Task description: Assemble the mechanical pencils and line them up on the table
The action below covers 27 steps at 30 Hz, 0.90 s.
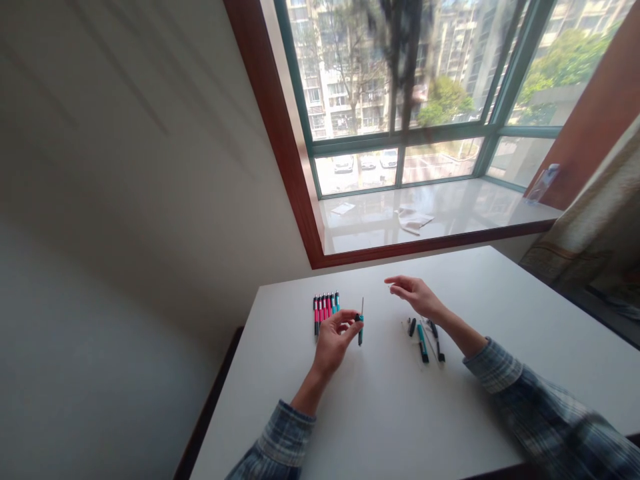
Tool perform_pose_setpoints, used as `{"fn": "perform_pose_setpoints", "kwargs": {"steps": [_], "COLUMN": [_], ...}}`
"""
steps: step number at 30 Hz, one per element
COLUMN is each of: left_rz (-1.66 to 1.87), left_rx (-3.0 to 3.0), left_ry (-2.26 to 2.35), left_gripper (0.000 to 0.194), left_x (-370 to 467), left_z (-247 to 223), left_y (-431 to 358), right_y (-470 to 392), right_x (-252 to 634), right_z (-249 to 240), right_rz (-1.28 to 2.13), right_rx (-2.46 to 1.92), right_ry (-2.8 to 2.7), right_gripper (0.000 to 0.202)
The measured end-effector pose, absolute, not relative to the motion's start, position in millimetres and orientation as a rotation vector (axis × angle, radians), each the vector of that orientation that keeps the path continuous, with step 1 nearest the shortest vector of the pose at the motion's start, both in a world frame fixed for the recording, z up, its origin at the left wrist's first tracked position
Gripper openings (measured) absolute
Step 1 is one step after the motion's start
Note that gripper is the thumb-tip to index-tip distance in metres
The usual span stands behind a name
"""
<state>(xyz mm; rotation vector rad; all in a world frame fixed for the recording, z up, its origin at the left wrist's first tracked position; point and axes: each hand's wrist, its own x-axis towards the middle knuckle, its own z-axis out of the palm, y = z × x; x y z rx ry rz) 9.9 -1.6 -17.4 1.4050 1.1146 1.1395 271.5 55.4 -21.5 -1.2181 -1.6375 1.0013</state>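
Observation:
My left hand is closed, pinching a teal pen barrel between thumb and fingers. The barrel stands nearly upright over the table, and a thin refill pokes out of its top. To the right and a little farther off, my right hand hovers with thumb and forefinger close together; a tiny pale bit shows at the tips, too small to name. Beside my left hand lies a row of several pens, pink and teal with black parts. Below my right hand lie loose pen parts, among them a teal barrel and a black piece.
The white table stands against the wall below a window with a brown frame. On the sill rest a crumpled paper, a flat paper slip and a clear bottle. A curtain hangs at the right.

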Motion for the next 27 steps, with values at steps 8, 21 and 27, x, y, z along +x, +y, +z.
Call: {"fn": "perform_pose_setpoints", "kwargs": {"steps": [8, 21, 27], "left_rz": [1.104, 1.030, 1.025], "left_rx": [1.491, 1.630, 1.635], "left_ry": [1.109, 1.166, 1.164], "left_gripper": [0.023, 0.016, 0.015], "left_x": [11, 15, 16], "left_z": [-17, -14, -11], "left_y": [-4, -7, -8], "right_y": [38, 17, 16], "right_x": [252, 238, 238], "right_z": [-9, 7, 11], "right_rz": [1.208, 1.302, 1.285], "right_rx": [-0.987, -0.782, -0.807], "right_ry": [-1.373, -1.349, -1.379], "right_gripper": [0.037, 0.033, 0.031]}}
